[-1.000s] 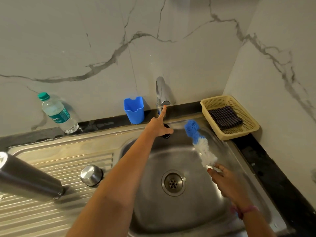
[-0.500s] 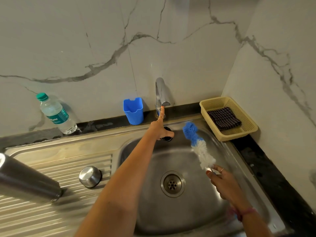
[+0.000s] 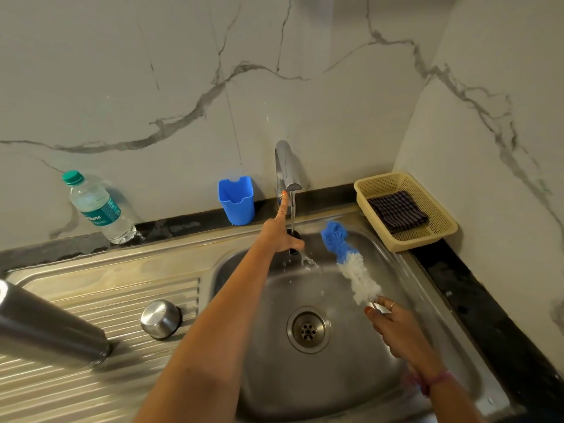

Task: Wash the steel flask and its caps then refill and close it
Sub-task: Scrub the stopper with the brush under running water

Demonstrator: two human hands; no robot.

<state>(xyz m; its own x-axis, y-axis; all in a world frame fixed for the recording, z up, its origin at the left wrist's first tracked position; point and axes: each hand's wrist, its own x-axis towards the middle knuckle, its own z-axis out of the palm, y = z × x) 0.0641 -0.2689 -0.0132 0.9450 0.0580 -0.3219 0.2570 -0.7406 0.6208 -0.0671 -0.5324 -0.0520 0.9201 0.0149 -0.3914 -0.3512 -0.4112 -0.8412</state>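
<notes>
A person stood at a stainless steel sink (image 3: 427, 300), viewed from above. The left hand (image 3: 282, 236) reached to the chrome tap (image 3: 287, 166), index finger stretched straight up against the spout's underside, the other fingers loosely folded and gripping nothing. A thin stream of water (image 3: 292, 215) ran past that hand into the basin. The right hand (image 3: 396, 328) pinched the handle of a blue-and-white bristled bottle brush (image 3: 351, 264), its head angled up beside the stream, not touching it.

The tall steel flask (image 3: 45, 325) lay tilted at the left edge of the ribbed draining board (image 3: 106, 392), well apart from the water. Its open mouth was not visible.

To do this step well, the flow probably wanted to be kept gentle to limit splashing, with the bristles wetted through under the stream.

Counted: one flask; one domed steel cap (image 3: 160, 319) on the draining board; one small dark object, possibly a second cap, half hidden behind the left hand; one brush; one clear plastic water bottle with a green cap (image 3: 97, 209); one blue plastic cup (image 3: 236, 201); one yellow mesh basket (image 3: 427, 239) holding one dark checked cloth (image 3: 396, 210).
</notes>
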